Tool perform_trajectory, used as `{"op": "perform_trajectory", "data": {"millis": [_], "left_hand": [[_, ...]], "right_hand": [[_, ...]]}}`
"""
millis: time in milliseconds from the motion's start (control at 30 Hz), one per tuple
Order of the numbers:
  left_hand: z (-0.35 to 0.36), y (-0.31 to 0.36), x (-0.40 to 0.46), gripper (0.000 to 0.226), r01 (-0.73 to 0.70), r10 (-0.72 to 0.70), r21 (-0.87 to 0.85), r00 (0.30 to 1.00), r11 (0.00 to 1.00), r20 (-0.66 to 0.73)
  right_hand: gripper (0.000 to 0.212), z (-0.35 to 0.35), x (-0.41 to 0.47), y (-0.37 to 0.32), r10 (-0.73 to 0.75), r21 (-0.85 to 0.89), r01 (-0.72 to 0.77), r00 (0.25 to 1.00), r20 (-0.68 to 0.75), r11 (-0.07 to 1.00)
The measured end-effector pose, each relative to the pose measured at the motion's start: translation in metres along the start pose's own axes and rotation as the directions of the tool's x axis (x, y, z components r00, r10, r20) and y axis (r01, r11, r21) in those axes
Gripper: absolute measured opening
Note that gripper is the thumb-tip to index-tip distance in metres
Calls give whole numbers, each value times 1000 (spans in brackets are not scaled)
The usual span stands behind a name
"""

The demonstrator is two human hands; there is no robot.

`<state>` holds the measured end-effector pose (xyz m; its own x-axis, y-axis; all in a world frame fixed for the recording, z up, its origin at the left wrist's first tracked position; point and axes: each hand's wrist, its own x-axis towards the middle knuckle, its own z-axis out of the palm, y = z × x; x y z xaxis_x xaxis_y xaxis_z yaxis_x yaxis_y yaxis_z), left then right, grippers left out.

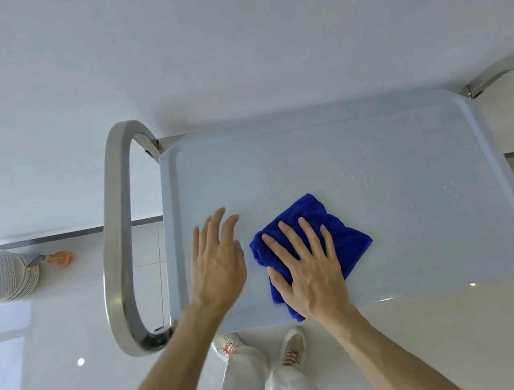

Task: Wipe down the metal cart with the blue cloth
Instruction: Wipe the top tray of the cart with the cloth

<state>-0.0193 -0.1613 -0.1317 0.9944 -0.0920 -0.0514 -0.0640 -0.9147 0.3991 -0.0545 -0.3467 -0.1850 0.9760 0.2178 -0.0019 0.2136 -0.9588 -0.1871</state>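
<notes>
Fingers (289,239) of the right hand (309,272) lie spread and flat on the blue cloth (346,232), pressing it onto the cart (404,152) top near its front edge. Left hand (216,260) is just beside the cloth, fingers open and loosely together, gripping nothing. Droplets (355,174) speckle the tray behind the cloth. A steel handle (118,229) loops off the cart's left end.

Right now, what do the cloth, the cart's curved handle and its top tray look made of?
Blue cloth: soft, fuzzy fabric, probably microfibre; it crumples.
Handle: polished metal, likely stainless steel; it mirrors the room.
Top tray: smooth, pale, matte-looking; whether metal or plastic is unclear.
</notes>
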Motion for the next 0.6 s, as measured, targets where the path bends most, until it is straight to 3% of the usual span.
{"op": "perform_trajectory", "data": {"millis": [67,367,500,600], "left_hand": [[28,-5,-12,45,70,-70,21,997,997,32],[63,-17,-8,51,75,-69,170,997,983,-41],[65,-16,-5,51,86,-80,181,996,980,-39],[65,-16,-6,51,81,-75,194,997,978,-37]], "right_hand": [[56,2,-3,-1,-9,0,9,1000,-11,1000],[53,-9,-21,76,88,-21,-89,994,-59,996],[53,-13,35,106,307,-84,-317,945,-110,945],[54,-5,66,78,473,-46,-486,865,-167,873]]}}
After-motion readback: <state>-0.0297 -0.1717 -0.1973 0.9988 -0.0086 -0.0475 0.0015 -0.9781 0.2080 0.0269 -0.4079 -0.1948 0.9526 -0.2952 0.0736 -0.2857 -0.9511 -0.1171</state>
